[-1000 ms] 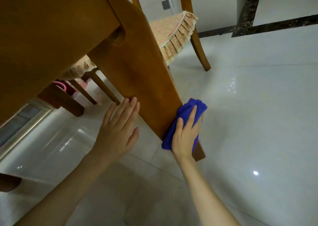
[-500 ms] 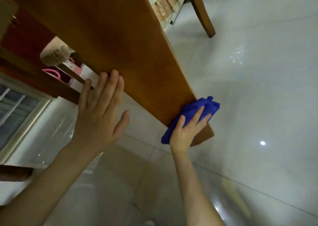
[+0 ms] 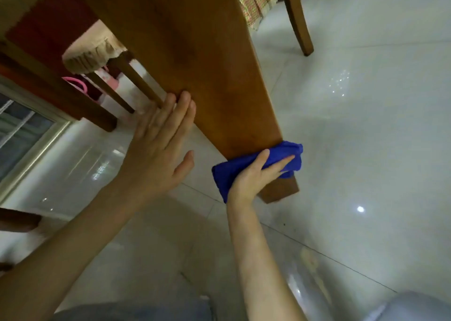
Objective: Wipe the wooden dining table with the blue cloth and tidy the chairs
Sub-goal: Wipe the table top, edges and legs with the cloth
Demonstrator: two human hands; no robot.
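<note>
— Item one, the hands. What do you record?

— The left hand [image 3: 156, 149] is flat and wide, fingers straight and together. Its fingertips are at the near edge of the broad brown wooden slab leg [image 3: 195, 52] of the dining counter, and it holds nothing. The right hand [image 3: 253, 176] lies spread over the crumpled blue cloth [image 3: 291, 153], fingers fairly straight, pressing it against the bottom of that leg just above the foot.

— So the cloth is low down?

— Yes, near the glossy white tiled floor [image 3: 366, 149]. It wraps partly round the leg's outer edge, with a tail sticking out beside the wrist. In my judgement the step in hand is wiping down the leg. The counter top is out of view, so I cannot say how far that part is done.

— Handling?

— The cloth looks soft, light and limp. It would likely bunch or slip under a loose palm, so I would take it folded flat beneath the fingers with the tail tucked in. The leg appears stiff and smooth, probably varnished and slick, and heavy enough not to shift under a wipe.

— Chairs?

— A wooden chair with a checked frilled cushion [image 3: 256, 0] stands beyond the leg, apart from it. A second seat with a beige frilled cover [image 3: 90, 54] sits beneath the counter. Both are best taken by the frame, since the covers look loose. A pink object [image 3: 78, 86] lies behind, and I cannot identify it.
</note>
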